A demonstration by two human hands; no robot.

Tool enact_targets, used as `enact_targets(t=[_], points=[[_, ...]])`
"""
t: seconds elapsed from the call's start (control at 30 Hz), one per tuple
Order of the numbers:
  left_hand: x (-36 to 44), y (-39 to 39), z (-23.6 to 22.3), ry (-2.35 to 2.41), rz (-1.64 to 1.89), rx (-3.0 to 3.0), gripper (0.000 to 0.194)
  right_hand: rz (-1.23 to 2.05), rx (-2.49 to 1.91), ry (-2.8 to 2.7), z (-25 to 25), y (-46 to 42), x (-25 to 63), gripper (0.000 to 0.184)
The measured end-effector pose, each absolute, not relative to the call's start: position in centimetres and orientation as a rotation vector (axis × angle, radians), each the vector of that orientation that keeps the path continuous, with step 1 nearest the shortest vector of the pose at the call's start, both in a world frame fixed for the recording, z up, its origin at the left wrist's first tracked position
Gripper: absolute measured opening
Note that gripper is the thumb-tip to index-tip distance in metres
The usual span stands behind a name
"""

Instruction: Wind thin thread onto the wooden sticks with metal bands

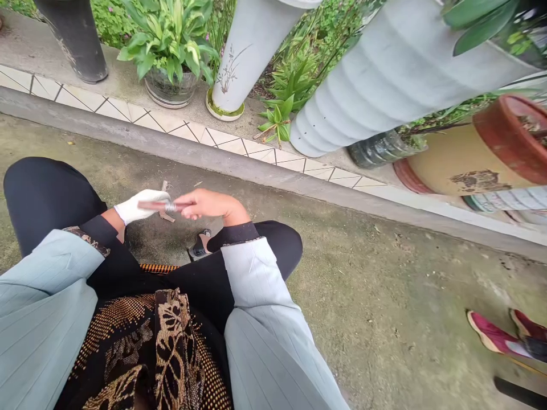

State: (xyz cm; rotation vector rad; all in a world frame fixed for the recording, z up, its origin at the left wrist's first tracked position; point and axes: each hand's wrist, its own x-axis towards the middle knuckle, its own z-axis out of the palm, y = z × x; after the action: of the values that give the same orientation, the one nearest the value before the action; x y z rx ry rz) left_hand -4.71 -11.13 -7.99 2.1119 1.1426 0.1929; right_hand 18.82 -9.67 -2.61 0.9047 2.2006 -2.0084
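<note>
I am crouched low over a mossy concrete floor, knees in black trousers apart. My left hand (pixel 139 206) wears a white glove and is closed round one end of a thin reddish stick-like tool (pixel 164 205) with a metal band in its middle. My bare right hand (pixel 209 204) pinches the other end, fingers curled together. Both hands meet above the ground between my knees. Just under them lie a small brown scrap (pixel 166 216) and a sandal strap (pixel 200 246) on my foot.
A tiled kerb (pixel 222 142) runs across ahead. Behind it stand a leafy potted plant (pixel 171 51), a black pot (pixel 77 40), tall white vases (pixel 252 45), a ribbed white pot (pixel 384 74) and a terracotta pot (pixel 478 154). Another person's red shoes (pixel 499 336) are at the right.
</note>
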Motion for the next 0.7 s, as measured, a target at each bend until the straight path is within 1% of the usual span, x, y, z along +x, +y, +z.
enact_targets(t=[0.03, 0.1, 0.17, 0.23, 0.3, 0.4, 0.47, 0.53, 0.6, 0.67, 0.7], points=[[-4.7, -11.1, -8.0, 1.116, 0.222, 2.043, 0.036, -2.120, 1.098, 2.278, -2.4, -9.5, 19.3, 0.029], [-4.6, -11.2, -7.8, 1.091, 0.254, 1.965, 0.038, -2.228, 1.526, 2.303, -2.4, -9.0, 20.1, 0.028], [-4.4, -11.4, -7.4, 1.064, 0.252, 1.960, 0.037, -2.252, 1.900, 2.236, -3.0, -8.4, 20.4, 0.028], [-4.1, -11.7, -7.1, 1.025, 0.215, 2.033, 0.037, -2.096, 2.156, 2.174, -3.6, -8.0, 20.5, 0.029], [-3.9, -11.9, -6.8, 1.003, 0.183, 2.110, 0.038, -1.726, 2.265, 2.195, -4.1, -7.8, 20.4, 0.029], [-3.9, -12.2, -6.7, 1.063, 0.144, 2.231, 0.039, -1.072, 2.170, 2.263, -4.3, -8.0, 19.9, 0.027], [-4.1, -12.1, -6.7, 1.126, 0.122, 2.318, 0.039, -0.809, 1.989, 2.204, -4.3, -8.3, 19.3, 0.028], [-4.4, -11.9, -6.9, 1.203, 0.100, 2.389, 0.038, -0.732, 1.771, 2.103, -4.3, -8.6, 18.6, 0.028], [-4.8, -11.7, -7.2, 1.275, 0.073, 2.435, 0.037, -0.746, 1.588, 2.058, -4.4, -8.9, 18.1, 0.026], [-5.1, -11.3, -7.3, 1.338, 0.072, 2.445, 0.037, -0.852, 1.430, 2.078, -4.6, -9.1, 17.9, 0.022], [-5.2, -11.2, -7.4, 1.366, 0.082, 2.434, 0.038, -0.961, 1.349, 2.085, -4.7, -9.1, 17.9, 0.022]])
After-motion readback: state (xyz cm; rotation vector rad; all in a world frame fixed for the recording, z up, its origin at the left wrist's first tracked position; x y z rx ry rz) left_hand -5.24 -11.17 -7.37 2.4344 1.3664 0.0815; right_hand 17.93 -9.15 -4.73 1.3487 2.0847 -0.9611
